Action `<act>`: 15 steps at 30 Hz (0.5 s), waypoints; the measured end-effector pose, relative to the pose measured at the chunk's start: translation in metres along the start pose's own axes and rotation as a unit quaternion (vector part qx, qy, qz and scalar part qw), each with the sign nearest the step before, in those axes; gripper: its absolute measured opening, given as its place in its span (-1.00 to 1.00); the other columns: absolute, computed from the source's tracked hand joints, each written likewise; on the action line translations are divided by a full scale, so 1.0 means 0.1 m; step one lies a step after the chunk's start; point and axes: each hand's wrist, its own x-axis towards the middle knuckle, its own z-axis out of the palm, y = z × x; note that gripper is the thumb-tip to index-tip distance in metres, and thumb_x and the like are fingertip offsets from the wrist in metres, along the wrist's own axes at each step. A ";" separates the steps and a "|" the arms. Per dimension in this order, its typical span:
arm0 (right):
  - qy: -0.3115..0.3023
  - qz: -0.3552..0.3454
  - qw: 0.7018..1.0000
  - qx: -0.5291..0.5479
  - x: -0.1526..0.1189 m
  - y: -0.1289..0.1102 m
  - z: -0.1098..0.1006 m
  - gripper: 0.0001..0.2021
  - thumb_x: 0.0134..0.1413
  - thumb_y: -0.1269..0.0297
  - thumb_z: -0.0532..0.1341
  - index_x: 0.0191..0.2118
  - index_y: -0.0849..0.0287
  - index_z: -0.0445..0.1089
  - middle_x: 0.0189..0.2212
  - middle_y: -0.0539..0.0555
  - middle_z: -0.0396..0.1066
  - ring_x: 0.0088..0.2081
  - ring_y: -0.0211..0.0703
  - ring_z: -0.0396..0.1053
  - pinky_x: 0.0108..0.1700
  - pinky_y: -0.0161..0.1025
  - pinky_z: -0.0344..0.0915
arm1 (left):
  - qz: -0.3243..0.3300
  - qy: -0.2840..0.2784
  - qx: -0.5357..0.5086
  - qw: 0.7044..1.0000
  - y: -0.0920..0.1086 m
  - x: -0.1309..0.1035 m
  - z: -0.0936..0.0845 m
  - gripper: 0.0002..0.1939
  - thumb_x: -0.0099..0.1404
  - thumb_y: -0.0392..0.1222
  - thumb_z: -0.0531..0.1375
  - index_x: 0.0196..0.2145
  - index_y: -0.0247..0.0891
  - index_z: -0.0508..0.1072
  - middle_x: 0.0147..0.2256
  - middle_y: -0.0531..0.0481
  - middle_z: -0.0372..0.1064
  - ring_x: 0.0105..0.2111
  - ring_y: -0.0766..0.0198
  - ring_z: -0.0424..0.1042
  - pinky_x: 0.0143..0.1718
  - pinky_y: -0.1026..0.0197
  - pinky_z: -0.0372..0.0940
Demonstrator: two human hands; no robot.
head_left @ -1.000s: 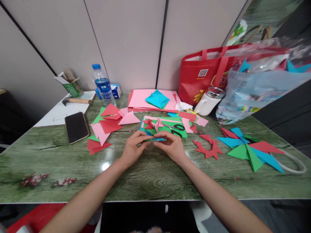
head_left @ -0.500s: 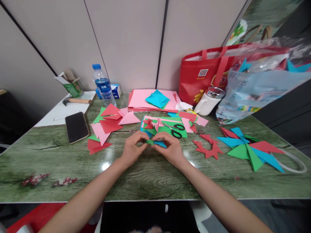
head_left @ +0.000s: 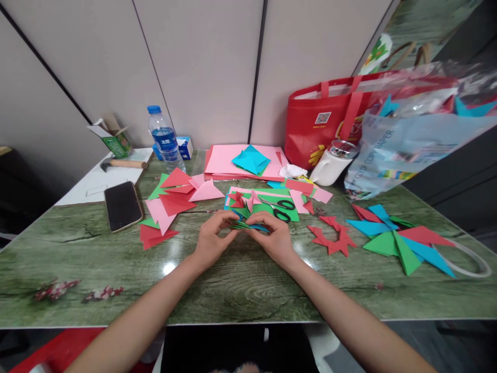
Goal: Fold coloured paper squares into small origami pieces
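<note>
Green wood-grain table (head_left: 248, 290): bare near your edge, cluttered beyond. Your left hand (head_left: 212, 239) and right hand (head_left: 274, 239) meet mid-table, fingertips pinching a small folded paper piece (head_left: 244, 226) between them; green and blue, flat, pointed. Scissors (head_left: 282, 210) just behind; red bag (head_left: 322, 124) at the wall.

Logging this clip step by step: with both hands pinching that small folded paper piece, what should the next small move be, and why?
Probably press the fold flat on the table. Both the left hand and right hand pinch the green-and-blue paper piece just above it, its layers looking loose.
</note>
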 end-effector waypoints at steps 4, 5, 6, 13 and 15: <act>0.000 -0.010 1.000 0.007 0.00 0.03 0.00 -0.93 -0.11 0.41 0.24 -0.41 0.12 0.44 -0.40 0.05 0.43 -0.30 -0.14 0.39 -0.18 -0.18 0.30 | 0.024 0.007 0.023 0.999 0.00 0.01 -0.01 -0.78 0.12 -0.36 0.17 -0.22 -0.26 0.37 -0.26 -0.07 0.34 -0.23 0.26 0.38 -0.21 0.18 0.35; -0.001 -0.016 1.000 0.009 0.00 0.03 -0.01 -0.92 -0.10 0.43 0.24 -0.41 0.12 0.44 -0.40 0.04 0.43 -0.30 -0.14 0.39 -0.18 -0.18 0.30 | 0.030 0.006 0.036 0.999 0.01 0.01 -0.02 -0.79 0.12 -0.37 0.17 -0.23 -0.26 0.37 -0.26 -0.07 0.35 -0.23 0.25 0.38 -0.21 0.18 0.34; -0.002 -0.023 1.000 0.010 0.00 0.04 -0.01 -0.91 -0.10 0.44 0.23 -0.42 0.12 0.45 -0.41 0.04 0.43 -0.30 -0.14 0.39 -0.18 -0.18 0.30 | 0.038 0.004 0.050 0.998 0.01 0.02 -0.03 -0.80 0.12 -0.38 0.17 -0.25 -0.26 0.38 -0.27 -0.07 0.36 -0.22 0.25 0.38 -0.21 0.18 0.33; 0.001 -0.079 0.995 -0.056 -0.02 -0.02 -0.02 -0.85 -0.04 0.46 0.17 -0.40 0.08 0.46 -0.35 0.06 0.39 -0.28 -0.15 0.37 -0.21 -0.16 0.30 | 0.117 0.013 0.117 0.986 0.07 0.04 -0.06 -0.89 0.16 -0.36 0.16 -0.51 -0.27 0.41 -0.34 -0.05 0.39 -0.32 0.29 0.40 -0.27 0.21 0.30; 0.000 -0.084 0.994 -0.069 -0.03 -0.03 -0.02 -0.86 -0.03 0.44 0.17 -0.38 0.09 0.45 -0.37 0.06 0.40 -0.28 -0.14 0.38 -0.20 -0.15 0.31 | 0.117 0.018 0.129 0.985 0.07 0.04 -0.06 -0.95 0.15 -0.33 0.18 -0.44 -0.25 0.44 -0.35 -0.04 0.40 -0.33 0.28 0.40 -0.27 0.21 0.30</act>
